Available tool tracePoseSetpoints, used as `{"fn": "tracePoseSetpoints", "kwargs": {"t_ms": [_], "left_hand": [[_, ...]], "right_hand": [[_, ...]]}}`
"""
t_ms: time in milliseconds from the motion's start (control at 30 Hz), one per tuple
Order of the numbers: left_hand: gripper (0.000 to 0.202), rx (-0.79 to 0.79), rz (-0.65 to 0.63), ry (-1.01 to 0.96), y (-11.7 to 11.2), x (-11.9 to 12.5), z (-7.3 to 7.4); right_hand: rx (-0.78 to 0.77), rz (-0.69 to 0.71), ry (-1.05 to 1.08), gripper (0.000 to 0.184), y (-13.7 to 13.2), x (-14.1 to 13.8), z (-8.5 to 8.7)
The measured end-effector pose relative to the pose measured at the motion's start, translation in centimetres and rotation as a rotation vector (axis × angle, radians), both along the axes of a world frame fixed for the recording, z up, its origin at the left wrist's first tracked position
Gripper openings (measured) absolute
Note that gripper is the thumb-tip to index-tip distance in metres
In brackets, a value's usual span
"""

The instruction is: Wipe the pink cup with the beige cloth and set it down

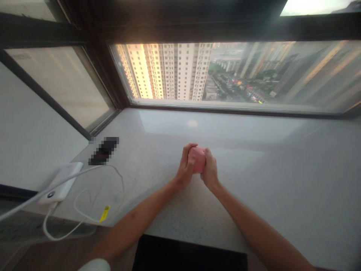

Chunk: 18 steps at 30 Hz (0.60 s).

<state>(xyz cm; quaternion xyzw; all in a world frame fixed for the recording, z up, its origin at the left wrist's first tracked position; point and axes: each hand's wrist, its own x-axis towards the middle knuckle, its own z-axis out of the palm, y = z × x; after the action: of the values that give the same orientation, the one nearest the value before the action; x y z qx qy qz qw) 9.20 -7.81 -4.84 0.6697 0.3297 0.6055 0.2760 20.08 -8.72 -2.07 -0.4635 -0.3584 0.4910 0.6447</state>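
Both my hands meet at the middle of a pale stone window ledge (254,180). Between them sits a small pink rounded object (198,158); I cannot make out what it is. My left hand (186,165) wraps its fingers over the object's left side and top. My right hand (209,169) presses against its right side with fingers curled. Whether the object rests on the ledge or is held just above it is unclear.
A white power bank (60,182) lies at the ledge's left edge with a white cable (84,214) looping off it, a yellow tag on the cable. A dark phone-like slab (103,150) lies behind it. A large window (231,71) faces tower blocks. A dark panel (188,256) sits below.
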Motion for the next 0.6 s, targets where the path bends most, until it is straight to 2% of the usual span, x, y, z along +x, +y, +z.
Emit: {"fn": "tracePoseSetpoints", "kwargs": {"t_ms": [67, 167, 233, 267, 367, 400, 467, 533, 600], "left_hand": [[0.046, 0.079, 0.006, 0.047, 0.5, -0.4, -0.1], [0.055, 0.447, -0.008, 0.247, 1.4, -1.7, -0.1], [0.054, 0.572, -0.051, 0.288, 1.7, -2.1, 0.0], [0.053, 0.531, -0.073, 0.252, 1.6, -2.1, 0.1], [0.048, 0.211, -0.112, 0.046, 1.0, -1.6, 0.2], [0.048, 0.156, -0.112, 0.013, 0.9, -1.5, 0.2], [0.050, 0.242, -0.088, 0.063, 0.9, -1.8, 0.2], [0.056, 0.468, -0.066, 0.187, 1.2, -2.2, 0.2], [0.056, 0.564, -0.084, 0.218, 1.4, -2.4, 0.2]], "right_hand": [[-0.025, 0.019, 0.055, 0.051, 0.1, 0.2, 0.3], [-0.065, 0.080, 0.271, 0.046, 0.3, 0.5, 1.0], [-0.078, 0.114, 0.349, 0.047, 0.2, 0.4, 1.3], [-0.074, 0.114, 0.344, 0.049, 0.1, 0.4, 1.4], [-0.031, 0.065, 0.169, 0.057, -0.6, 0.2, 1.1], [-0.026, 0.053, 0.104, 0.059, -0.7, 0.1, 1.0], [-0.040, 0.052, 0.061, 0.059, -0.9, 0.0, 1.1], [-0.065, 0.080, 0.152, 0.057, -1.0, -0.2, 1.4], [-0.068, 0.112, 0.242, 0.057, -1.1, -0.3, 1.7]]}}
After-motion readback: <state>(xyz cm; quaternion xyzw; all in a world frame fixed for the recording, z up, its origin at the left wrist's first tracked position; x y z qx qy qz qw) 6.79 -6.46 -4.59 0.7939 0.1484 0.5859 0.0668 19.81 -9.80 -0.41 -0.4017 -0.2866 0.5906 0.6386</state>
